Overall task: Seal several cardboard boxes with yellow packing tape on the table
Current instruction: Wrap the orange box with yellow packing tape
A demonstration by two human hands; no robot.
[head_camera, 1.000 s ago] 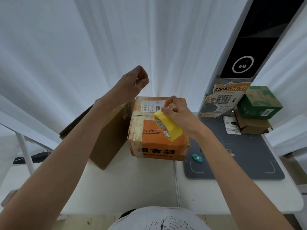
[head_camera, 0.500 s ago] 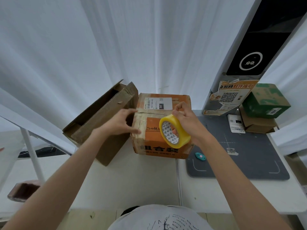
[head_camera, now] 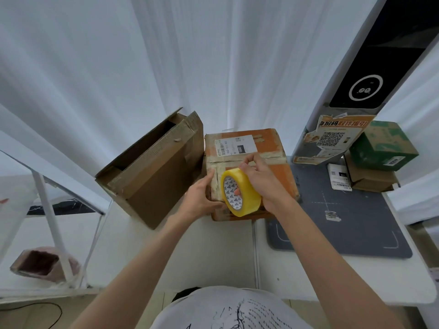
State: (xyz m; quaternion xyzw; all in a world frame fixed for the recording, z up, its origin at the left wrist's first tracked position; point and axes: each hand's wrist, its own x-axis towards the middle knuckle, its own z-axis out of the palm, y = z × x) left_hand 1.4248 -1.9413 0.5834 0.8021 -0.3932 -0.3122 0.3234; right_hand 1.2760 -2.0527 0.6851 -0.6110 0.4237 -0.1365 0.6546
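Hands: right hand (head_camera: 260,184) grips the yellow tape roll (head_camera: 240,193), a finger through its core and the upper fingers pinched together above the orange box's top; left hand (head_camera: 202,199) rests against the near left corner of that box, fingers laid flat along the cardboard and holding nothing.
Tape roll: on edge, just in front of the near face of the orange box (head_camera: 273,148), core facing the camera; whether a free end is already stuck down I cannot tell.
Orange box: on the white table (head_camera: 209,252), flaps down, shipping label on top, worn pale tape along its seams; no fresh yellow strip is plainly visible.
Brown box: the brown box (head_camera: 156,172) stands just left of the orange 1, touching or nearly so, top flaps open.
Other boxes: a green box (head_camera: 382,143) sits on a flat brown box (head_camera: 370,179) at the far right, beside the grey mat (head_camera: 356,224); both look closed.
Progress: my judgement is an early stage, with taping of the orange box only starting.
Left to do: run and cut tape here, then close and seal the open brown box, possibly the 2 stacked ones.
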